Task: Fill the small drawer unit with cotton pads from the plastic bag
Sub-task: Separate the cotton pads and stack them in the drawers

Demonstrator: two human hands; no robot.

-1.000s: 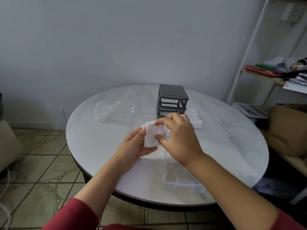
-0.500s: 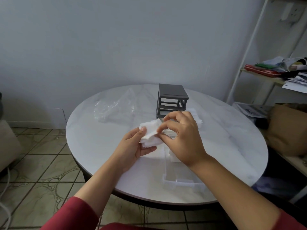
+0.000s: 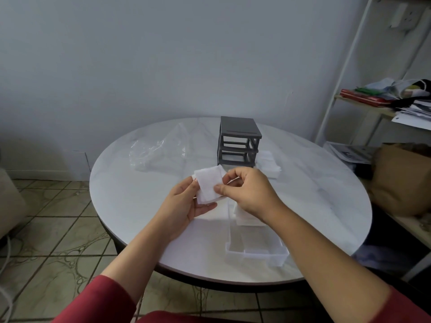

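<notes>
The left grip (image 3: 184,206) clasped a stack of cotton pads (image 3: 208,183), and the right grip (image 3: 249,194) pinched its edge. Soft, light and floppy, the pads were probably best squeezed across the stack.

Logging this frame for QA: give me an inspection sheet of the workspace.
Surface: round white table, marbled top.
Job's things: grey drawer frame, slots empty; clear drawers out on the table; cotton pads in hand; loose pad pile right of the frame; plastic bag lying left of it.
Clutter: nothing seen.
Hands: left hand holds the cotton pads; right hand pinches them.
Cables: white cable on floor, far left.
Surroundings: shelf with papers, brown paper bag, right.
</notes>
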